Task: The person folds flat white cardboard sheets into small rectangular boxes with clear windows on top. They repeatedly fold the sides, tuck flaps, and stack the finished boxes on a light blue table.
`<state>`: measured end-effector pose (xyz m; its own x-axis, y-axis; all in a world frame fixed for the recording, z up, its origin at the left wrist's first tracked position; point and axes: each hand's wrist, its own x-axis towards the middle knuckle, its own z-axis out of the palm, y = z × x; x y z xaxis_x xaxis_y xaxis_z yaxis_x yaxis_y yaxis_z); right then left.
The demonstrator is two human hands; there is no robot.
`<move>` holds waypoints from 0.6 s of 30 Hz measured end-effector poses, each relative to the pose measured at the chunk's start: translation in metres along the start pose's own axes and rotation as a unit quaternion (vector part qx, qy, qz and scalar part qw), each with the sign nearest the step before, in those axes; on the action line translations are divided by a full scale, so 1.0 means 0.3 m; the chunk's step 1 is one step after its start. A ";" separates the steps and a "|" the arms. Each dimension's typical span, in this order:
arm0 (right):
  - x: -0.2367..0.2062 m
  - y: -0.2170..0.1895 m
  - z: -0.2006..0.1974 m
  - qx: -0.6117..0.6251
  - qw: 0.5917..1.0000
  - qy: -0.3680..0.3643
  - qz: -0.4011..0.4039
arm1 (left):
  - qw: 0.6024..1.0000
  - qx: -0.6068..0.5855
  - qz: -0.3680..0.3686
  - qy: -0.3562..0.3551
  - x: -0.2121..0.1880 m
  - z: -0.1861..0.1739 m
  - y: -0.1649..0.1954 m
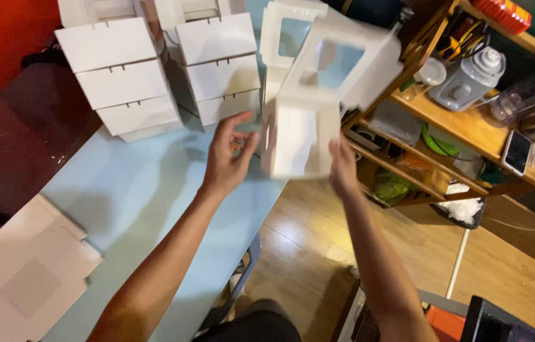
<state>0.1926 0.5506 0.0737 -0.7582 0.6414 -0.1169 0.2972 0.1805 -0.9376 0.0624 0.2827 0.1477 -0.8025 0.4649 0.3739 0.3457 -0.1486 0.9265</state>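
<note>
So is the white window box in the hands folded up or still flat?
Folded up. The white window box stands as a hollow shape between the left hand and right hand, its windowed lid flap raised open above.

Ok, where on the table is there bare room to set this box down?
Bare tabletop lies between the stacked boxes at the far edge and the flat sheets at the near left. The far edge is crowded. The left hand hovers open; the right hand holds the box.

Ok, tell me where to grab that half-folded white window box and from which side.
Grip the white box by its solid lower side panels, one hand from each side. The right hand already holds its right edge; the left hand is open beside it. Probably avoid the flimsy window lid above.
</note>
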 end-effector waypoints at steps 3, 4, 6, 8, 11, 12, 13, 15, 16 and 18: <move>0.335 -0.046 -0.028 0.204 0.976 -0.078 -0.017 | 0.997 -0.030 -0.067 0.024 0.033 0.001 -0.031; 0.410 -0.052 -0.022 0.171 0.984 -0.051 0.024 | 0.994 -0.044 -0.100 0.030 0.015 -0.009 -0.049; 0.539 -0.071 0.010 0.102 0.989 0.000 0.105 | 0.990 -0.042 -0.129 0.037 -0.056 -0.041 -0.085; 0.614 -0.087 0.041 0.013 0.998 0.009 0.064 | 0.981 0.008 -0.192 0.026 -0.143 -0.084 -0.114; 0.654 -0.099 0.086 -0.080 0.989 0.027 0.120 | 0.957 0.038 -0.287 0.015 -0.236 -0.112 -0.142; 0.655 -0.104 0.094 -0.105 0.981 0.034 0.157 | 0.953 0.053 -0.298 -0.002 -0.256 -0.118 -0.146; 0.652 -0.108 0.099 -0.082 0.983 0.036 0.157 | 0.949 0.067 -0.308 -0.019 -0.271 -0.123 -0.146; 0.641 -0.114 0.102 -0.040 0.986 0.040 0.157 | 0.941 0.077 -0.327 -0.043 -0.283 -0.127 -0.144; 0.639 -0.117 0.104 -0.052 0.986 0.045 0.150 | 0.938 0.074 -0.335 -0.050 -0.286 -0.128 -0.142; 0.638 -0.117 0.108 -0.076 0.986 0.056 0.136 | 0.932 0.076 -0.351 -0.057 -0.290 -0.130 -0.137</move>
<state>0.0182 0.6429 0.0737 -0.5726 0.7578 -0.3129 0.5704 0.0942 -0.8159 0.0989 0.2144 0.0786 -0.8029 0.4924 -0.3361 -0.1726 0.3477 0.9216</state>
